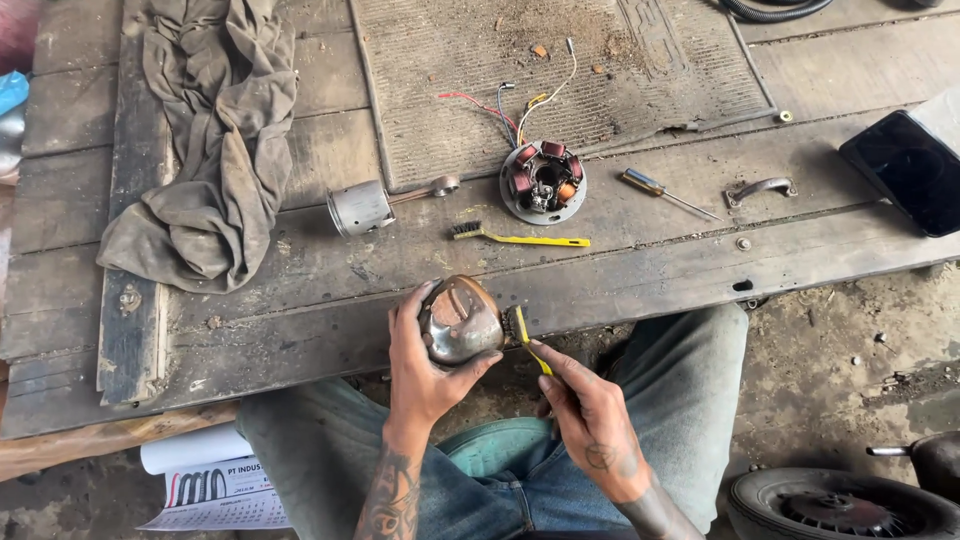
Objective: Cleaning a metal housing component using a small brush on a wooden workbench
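A weathered plank bench (640, 265) carries a stator plate (543, 182), a piston with rod (372, 206) and a spare yellow wire brush (520, 237). At its near edge, a rounded metal cover (460, 320) is gripped by the left hand (425, 365). A yellow-handled wire brush (522, 330), pinched in the right hand (585, 415), is set against the cover's right side.

A weathered wooden plank platform (640, 270) carries everything, its near edge just beyond the left hand (425, 365) and right hand (590, 410). Straight past the hands lie a second yellow-handled wire brush (520, 238), a piston with connecting rod (385, 204) and a round stator with copper coils and coloured wires (543, 182), the stator resting partly on a ribbed mat (600, 60). Off to the right hand's side lie a screwdriver (665, 193), a metal handle (760, 188) and a black phone (905, 170); far off the left hand's side a crumpled grey rag (215, 140).
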